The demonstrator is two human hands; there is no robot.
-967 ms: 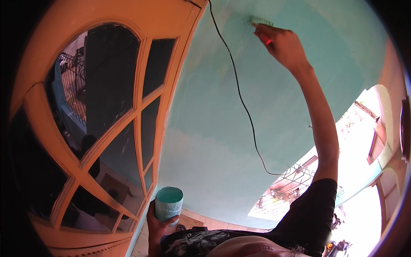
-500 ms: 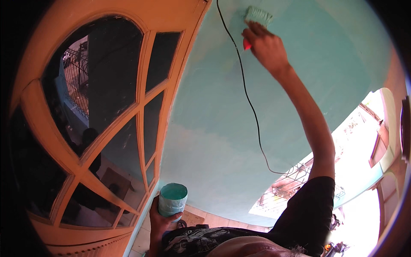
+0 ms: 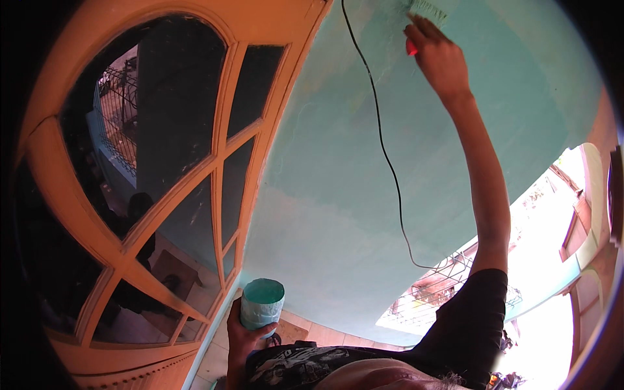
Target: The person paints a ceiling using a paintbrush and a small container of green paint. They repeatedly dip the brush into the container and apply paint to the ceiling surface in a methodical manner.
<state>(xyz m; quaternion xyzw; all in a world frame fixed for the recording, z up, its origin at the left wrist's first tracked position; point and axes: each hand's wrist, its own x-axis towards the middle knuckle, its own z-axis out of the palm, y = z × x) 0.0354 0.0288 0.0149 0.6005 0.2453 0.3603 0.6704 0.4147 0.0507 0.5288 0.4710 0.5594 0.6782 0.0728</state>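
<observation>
High on the green wall (image 3: 338, 162), my right hand (image 3: 442, 65) grips a wide paintbrush (image 3: 429, 9) by its red handle. Its pale, paint-coated bristles lie against the wall near the top of the view. A darker green patch shows beside the brush. Low at the left, my left hand (image 3: 244, 338) is wrapped round a paint container (image 3: 262, 315), a cylinder with pale, paint-smeared sides. Green paint shows inside its open top. The container is held upright, close to my body.
A black cable (image 3: 383, 146) hangs down the wall, left of my right arm. An orange wooden door frame (image 3: 221, 149) with dark glass panes stands at the left. Toward the lower right are a bright opening and a metal grille (image 3: 435, 283). Floor tiles (image 3: 214, 361) show below.
My right hand and the paintbrush have moved right and slightly up along the wall. My left hand holds the container in nearly the same place.
</observation>
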